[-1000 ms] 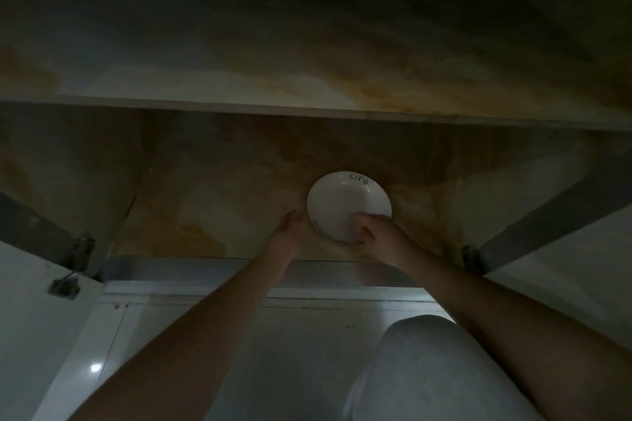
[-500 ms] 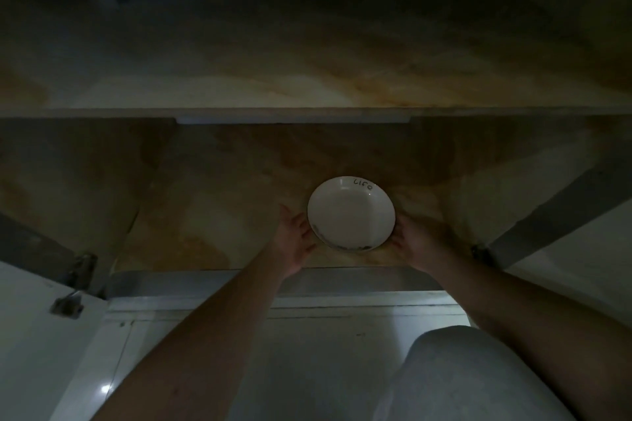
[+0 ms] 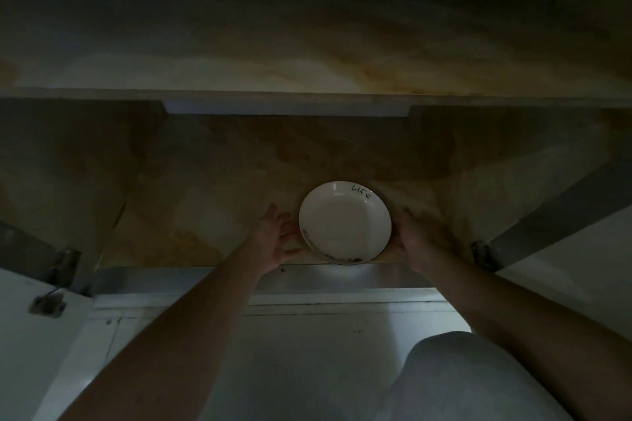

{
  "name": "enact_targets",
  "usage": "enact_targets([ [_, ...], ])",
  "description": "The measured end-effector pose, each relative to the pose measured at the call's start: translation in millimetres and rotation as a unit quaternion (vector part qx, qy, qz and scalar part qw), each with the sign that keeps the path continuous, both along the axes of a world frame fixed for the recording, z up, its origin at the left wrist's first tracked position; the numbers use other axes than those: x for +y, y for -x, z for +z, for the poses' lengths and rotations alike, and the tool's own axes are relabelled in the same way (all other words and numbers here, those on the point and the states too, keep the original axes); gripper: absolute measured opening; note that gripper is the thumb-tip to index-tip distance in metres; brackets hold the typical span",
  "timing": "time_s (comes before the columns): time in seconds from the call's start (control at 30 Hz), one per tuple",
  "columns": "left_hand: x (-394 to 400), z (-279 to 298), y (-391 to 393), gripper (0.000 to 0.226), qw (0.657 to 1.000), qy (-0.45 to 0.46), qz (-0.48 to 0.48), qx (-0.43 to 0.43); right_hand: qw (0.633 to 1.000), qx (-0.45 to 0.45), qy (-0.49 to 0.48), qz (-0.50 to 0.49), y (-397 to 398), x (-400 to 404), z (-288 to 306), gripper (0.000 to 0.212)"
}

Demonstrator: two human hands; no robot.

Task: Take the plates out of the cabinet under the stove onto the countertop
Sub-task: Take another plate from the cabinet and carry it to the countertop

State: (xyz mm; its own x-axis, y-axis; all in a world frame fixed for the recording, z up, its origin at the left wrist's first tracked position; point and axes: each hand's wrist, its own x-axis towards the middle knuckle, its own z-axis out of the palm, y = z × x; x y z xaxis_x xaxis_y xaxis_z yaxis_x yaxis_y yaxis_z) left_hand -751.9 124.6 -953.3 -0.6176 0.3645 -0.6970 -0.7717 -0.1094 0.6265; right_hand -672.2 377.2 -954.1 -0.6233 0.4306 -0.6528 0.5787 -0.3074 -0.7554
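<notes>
The plate sits at the near edge of the cabinet floor, right of the middle of the opening, and it lies squarely between the two hands. The left hand is just beside its left rim with the fingers spread and loosely bent toward it; whether the fingertips actually touch the rim I cannot tell in this dim light. The right hand is against the right rim, its fingers seemingly tucked under the edge, though shadow hides how far they curl. Neither hand is plainly gripping yet, and neither is clenched. The two are about equally close, the right perhaps a touch closer.

The plate is round, so it has no long axis to line up with; a grip from both sides suits it. It is a small, deep, white dish with a thin dark rim line, the handwritten word "life" near its far edge, and dark speckled marks along the near edge. It lies flat, right way up, and looks empty.

The lift, I would guess, must come toward the person and then upward past the front lip of the marbled desk, which overhangs the opening. Both cabinet doors stand open.
</notes>
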Motion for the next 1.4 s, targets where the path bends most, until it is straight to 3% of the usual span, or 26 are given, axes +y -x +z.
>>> enact_targets([
  [0.13,9,1,1,0.075,1.0,-0.02,-0.017,0.008,0.989,0.031,0.143,-0.027,3,0,8,0.049],
  [0.23,7,2,0,0.075,0.999,-0.017,-0.027,-0.005,0.983,0.02,0.181,-0.016,3,1,11,0.053],
  [0.5,-23,12,4,0.076,0.999,0.027,-0.005,-0.03,0.988,-0.003,0.143,0.048,9,-10,8,0.051],
  [0.77,-81,60,-15,0.071,0.998,0.016,0.035,-0.042,0.983,0.002,0.124,0.134,5,-46,51,0.044],
  [0.97,-129,121,-72,0.056,0.995,0.005,0.083,-0.057,0.981,-0.03,0.115,0.156,-30,-99,124,0.038],
  [1.4,-248,307,-237,0.054,0.97,-0.012,0.195,-0.141,0.955,-0.11,0.178,0.208,-135,-205,314,0.042],
])
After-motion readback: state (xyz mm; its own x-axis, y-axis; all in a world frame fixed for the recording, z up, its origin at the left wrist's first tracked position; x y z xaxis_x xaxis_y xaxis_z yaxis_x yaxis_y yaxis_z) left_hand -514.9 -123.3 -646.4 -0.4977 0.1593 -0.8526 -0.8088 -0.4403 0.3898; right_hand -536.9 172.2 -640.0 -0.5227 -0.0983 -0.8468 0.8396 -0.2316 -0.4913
